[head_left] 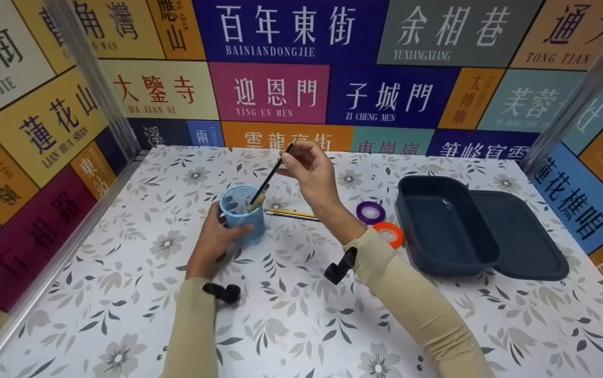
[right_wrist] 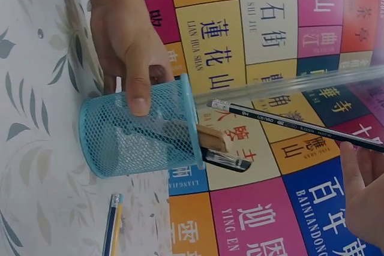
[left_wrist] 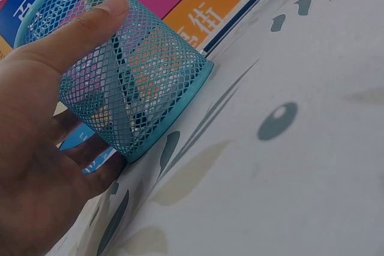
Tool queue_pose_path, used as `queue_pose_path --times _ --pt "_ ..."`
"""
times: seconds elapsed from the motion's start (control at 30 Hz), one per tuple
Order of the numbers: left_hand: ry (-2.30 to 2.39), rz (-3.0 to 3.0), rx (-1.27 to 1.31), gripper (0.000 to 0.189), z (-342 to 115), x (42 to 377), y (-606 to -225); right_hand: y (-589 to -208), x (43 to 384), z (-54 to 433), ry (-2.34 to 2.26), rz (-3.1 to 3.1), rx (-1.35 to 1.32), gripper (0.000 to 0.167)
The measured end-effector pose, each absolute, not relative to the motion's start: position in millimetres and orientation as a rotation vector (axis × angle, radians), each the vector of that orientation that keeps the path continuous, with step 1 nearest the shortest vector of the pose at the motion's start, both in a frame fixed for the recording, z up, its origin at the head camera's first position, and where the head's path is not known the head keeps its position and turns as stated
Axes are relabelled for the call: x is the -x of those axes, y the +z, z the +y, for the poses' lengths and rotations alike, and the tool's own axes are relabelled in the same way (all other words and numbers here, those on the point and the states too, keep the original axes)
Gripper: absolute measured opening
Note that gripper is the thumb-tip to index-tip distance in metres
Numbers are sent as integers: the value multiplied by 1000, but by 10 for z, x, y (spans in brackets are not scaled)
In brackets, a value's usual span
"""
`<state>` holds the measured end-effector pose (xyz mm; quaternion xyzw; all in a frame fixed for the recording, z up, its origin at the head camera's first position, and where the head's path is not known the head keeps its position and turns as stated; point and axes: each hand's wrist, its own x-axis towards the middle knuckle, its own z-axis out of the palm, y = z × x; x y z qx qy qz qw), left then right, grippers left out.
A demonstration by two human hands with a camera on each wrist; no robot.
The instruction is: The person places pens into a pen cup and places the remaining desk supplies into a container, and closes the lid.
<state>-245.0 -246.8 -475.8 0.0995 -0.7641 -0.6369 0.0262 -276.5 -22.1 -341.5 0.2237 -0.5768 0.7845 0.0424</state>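
Note:
A light blue mesh pen cup point(head_left: 257, 224) stands on the flowered tabletop, and my left hand point(head_left: 216, 237) grips it round the side, thumb across the front of the mesh in the left wrist view. My right hand point(head_left: 314, 170) pinches a black pencil point(right_wrist: 294, 125) near its upper end, tilted with the eraser end downward. In the right wrist view that end appears just outside the cup's mouth. Inside the cup are a black pen point(right_wrist: 225, 160) and a tan wooden-looking piece point(right_wrist: 211, 137). A yellow pencil point(head_left: 293, 213) and a dark pencil point(right_wrist: 110, 225) lie beside the cup.
Right of the pencils lie a purple tape roll point(head_left: 360, 212) and an orange tape roll point(head_left: 397, 236), the latter partly behind my right sleeve. A dark blue box point(head_left: 448, 264) stands farther right, its lid point(head_left: 530, 236) beside it. Sign-covered panels point(head_left: 275, 94) enclose the table.

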Motion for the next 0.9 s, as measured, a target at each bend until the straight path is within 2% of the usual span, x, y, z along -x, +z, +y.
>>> queue_pose_path --times 0.5,0.9 --pt "-1926 -2365 -284 107 -2469 2487 -4764 -3628 2746 -324 2385 -1791 -755 27" --pt "-1918 -2398 -284 110 -2475 2474 -4763 -3822 2762 -336 2310 -1893 -707 21"
